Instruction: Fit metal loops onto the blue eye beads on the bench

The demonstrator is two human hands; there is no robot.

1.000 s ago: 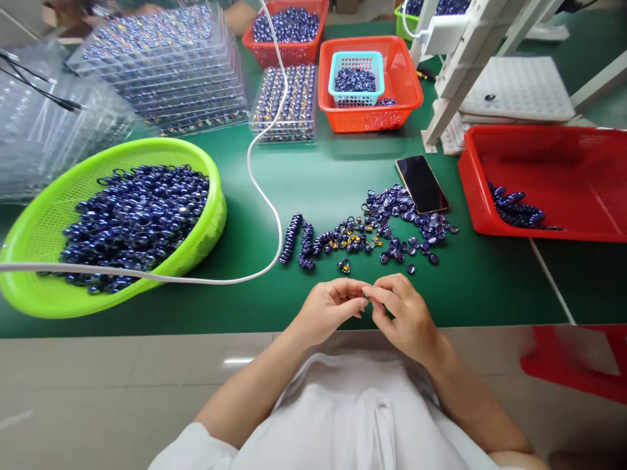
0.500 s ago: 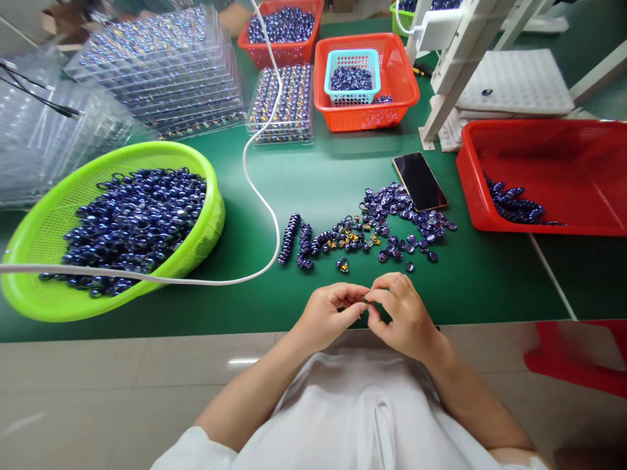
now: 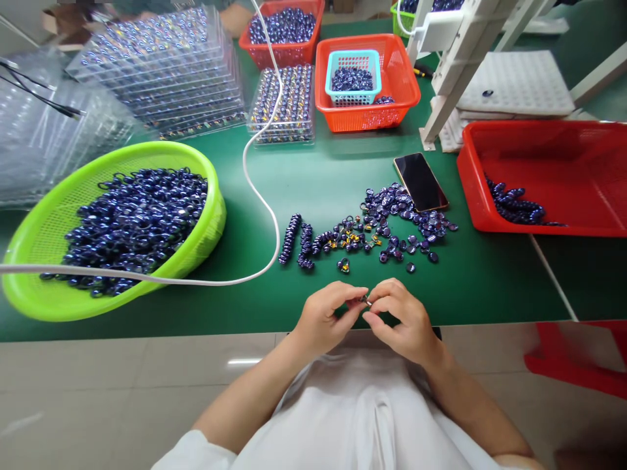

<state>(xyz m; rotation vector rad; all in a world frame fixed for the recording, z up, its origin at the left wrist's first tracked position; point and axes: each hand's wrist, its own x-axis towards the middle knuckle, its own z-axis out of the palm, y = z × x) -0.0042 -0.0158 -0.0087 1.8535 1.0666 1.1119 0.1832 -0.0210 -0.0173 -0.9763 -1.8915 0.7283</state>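
My left hand and my right hand meet at the near edge of the green table, fingertips pinched together on one tiny dark piece between them. Just beyond the hands lies a scatter of dark blue glossy beads, some with small yellow bits. Two short stacked rows of the same beads lie to its left. One loose bead sits closest to my fingers.
A lime-green basket heaped with blue beads stands left, a white cable looping past it. A phone lies by a red tray at right. Orange baskets, clear stacked trays and a white stand fill the back.
Both hands have shifted slightly toward me and turned the small piece between their fingertips. Nothing on the table has moved.
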